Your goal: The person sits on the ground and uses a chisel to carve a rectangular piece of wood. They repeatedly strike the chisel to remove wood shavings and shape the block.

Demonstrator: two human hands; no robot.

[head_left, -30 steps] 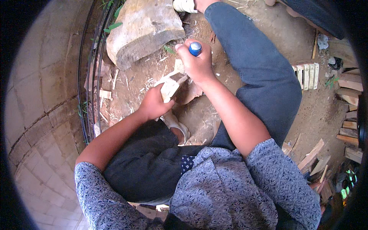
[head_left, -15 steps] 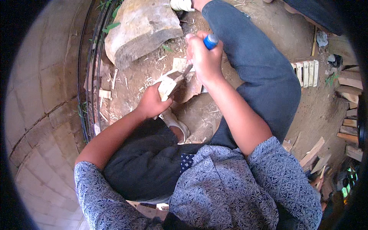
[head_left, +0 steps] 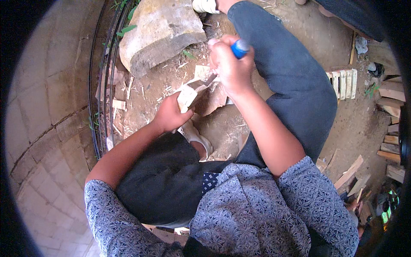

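Observation:
Closed round a blue-handled chisel [head_left: 239,49], my right hand [head_left: 233,70] points its flat metal blade down and left. The blade's tip meets the far end of a pale wooden block [head_left: 187,97], or lies just over it; contact is hard to tell. My left hand [head_left: 169,112] grips the block's near end, fingers on its left side and thumb in front. Part of the block is hidden by that hand. Beneath it, a piece of brown board [head_left: 212,103] lies on the ground among wood shavings.
A large pale stone [head_left: 160,34] lies beyond my hands. Dark cables [head_left: 95,85] run along the wall at the left. A slatted wooden piece [head_left: 343,83] is right of my bent knee, with stacked wood offcuts [head_left: 391,91] farther right. Part of another person [head_left: 351,17] shows at top right.
My right hand and the chisel have shifted slightly to the right, and the handle has tilted a little. My left hand keeps the block almost in the same place.

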